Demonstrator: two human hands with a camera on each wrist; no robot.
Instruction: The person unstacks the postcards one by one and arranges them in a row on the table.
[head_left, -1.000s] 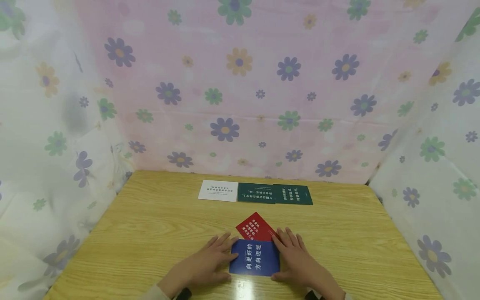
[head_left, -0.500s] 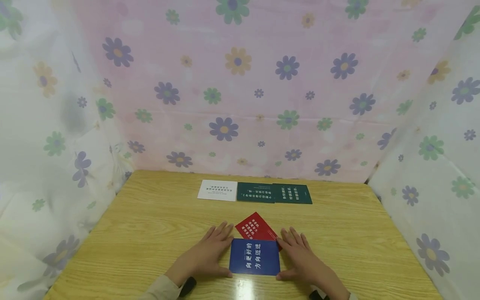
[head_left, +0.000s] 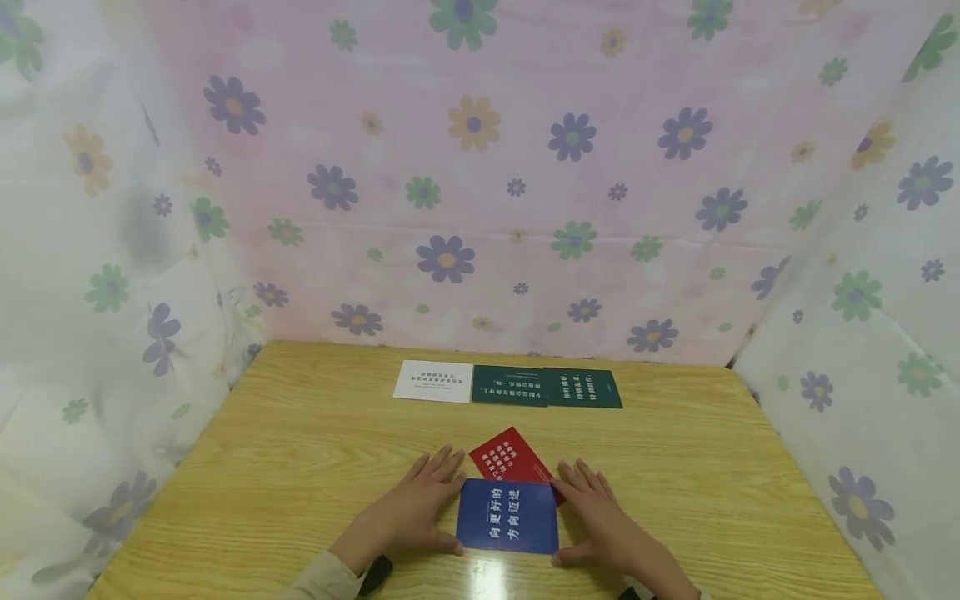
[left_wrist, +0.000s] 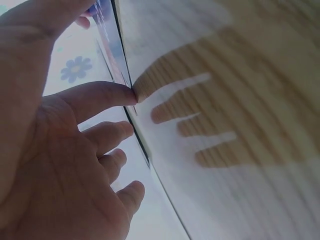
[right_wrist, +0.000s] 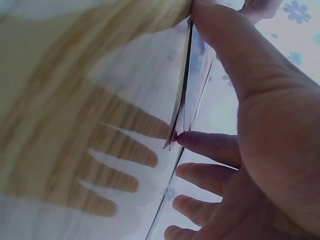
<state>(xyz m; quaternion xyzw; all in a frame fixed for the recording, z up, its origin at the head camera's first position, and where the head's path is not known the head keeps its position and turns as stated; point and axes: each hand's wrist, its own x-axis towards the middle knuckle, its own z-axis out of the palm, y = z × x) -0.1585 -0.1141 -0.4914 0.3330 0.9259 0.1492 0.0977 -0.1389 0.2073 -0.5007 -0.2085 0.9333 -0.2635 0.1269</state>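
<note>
A blue card with white writing lies flat near the table's front, overlapping the lower part of a tilted red card. My left hand rests along the blue card's left edge, index fingertip by its upper corner and thumb by its lower one. At the opposite edge, my right hand has its thumb by the lower corner and its index finger where the red card's tip sticks out. Both hands have their fingers extended and spread. In the wrist views, the index fingertips of the left hand and right hand meet the card edges.
Along the back of the wooden table lie a white card and two dark green cards, one in the middle and one at right. Flowered curtains enclose the back and sides.
The left fingers have slid off the blue card's face to its left edge. The right thumb and index finger have shifted slightly outward to the right edge. The cards have hardly moved.
</note>
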